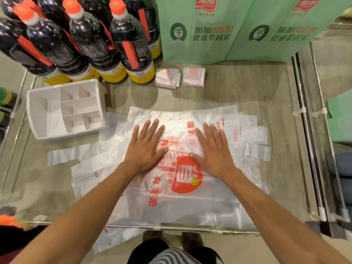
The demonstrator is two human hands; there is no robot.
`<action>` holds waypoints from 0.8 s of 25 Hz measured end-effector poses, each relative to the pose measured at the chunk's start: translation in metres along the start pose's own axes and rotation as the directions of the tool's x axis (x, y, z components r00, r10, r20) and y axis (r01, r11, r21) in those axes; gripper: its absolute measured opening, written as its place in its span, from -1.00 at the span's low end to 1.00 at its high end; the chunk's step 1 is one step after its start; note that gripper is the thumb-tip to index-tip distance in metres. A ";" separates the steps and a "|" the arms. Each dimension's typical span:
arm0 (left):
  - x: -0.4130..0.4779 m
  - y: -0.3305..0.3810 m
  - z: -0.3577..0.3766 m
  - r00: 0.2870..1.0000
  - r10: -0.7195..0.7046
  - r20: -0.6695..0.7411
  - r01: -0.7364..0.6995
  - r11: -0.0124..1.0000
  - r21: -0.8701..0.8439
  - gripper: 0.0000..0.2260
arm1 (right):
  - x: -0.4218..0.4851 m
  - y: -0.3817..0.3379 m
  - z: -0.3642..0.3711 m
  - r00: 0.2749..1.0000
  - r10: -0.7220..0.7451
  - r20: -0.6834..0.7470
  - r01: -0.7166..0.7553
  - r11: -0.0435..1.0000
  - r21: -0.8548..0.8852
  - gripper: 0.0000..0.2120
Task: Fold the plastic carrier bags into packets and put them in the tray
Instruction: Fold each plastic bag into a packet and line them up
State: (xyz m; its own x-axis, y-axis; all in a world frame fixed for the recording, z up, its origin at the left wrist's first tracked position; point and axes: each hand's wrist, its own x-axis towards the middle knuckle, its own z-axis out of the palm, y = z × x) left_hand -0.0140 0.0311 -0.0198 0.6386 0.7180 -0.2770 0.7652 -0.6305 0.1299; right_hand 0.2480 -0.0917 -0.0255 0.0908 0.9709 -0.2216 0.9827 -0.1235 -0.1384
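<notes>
A pile of clear plastic carrier bags (190,199) with red print lies spread across the middle of the table. My left hand (146,147) and my right hand (211,151) both press flat on the top bag, fingers straight and spread, side by side. Two folded bag packets (167,78) (194,77) lie at the back of the table. A white foam tray (45,119) with several compartments sits at the left; no bags show in it.
Several dark sauce bottles (131,46) with orange caps stand at the back left. Green printed cartons (205,31) stand at the back right. Metal rails (304,130) edge the table on the right, and a rail (171,227) runs along the front.
</notes>
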 end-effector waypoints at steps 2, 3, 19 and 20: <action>-0.014 -0.001 0.002 0.999 -0.031 0.015 0.031 1.000 0.003 -0.32 | -0.006 -0.004 -0.001 1.000 -0.006 0.018 0.006 1.000 0.007 -0.15; -0.020 -0.002 0.002 0.999 -0.050 0.017 0.050 0.999 0.004 -0.32 | -0.008 -0.006 -0.003 1.000 -0.010 0.020 0.009 1.000 0.015 -0.16; -0.084 0.020 0.017 0.990 -0.135 0.033 0.136 0.990 -0.041 -0.34 | -0.036 -0.037 0.006 0.996 -0.071 0.052 0.068 0.996 0.057 -0.26; -0.080 0.019 0.018 0.990 -0.141 0.032 0.142 0.989 -0.035 -0.34 | -0.032 -0.035 0.007 0.996 -0.072 0.054 0.070 0.997 0.045 -0.25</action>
State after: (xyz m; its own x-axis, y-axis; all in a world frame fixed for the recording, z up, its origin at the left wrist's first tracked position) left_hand -0.0520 -0.0441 -0.0120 0.5214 0.7899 -0.3227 0.8505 -0.5115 0.1221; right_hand 0.2097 -0.1199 -0.0200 0.0106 0.9647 -0.2630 0.9783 -0.0644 -0.1968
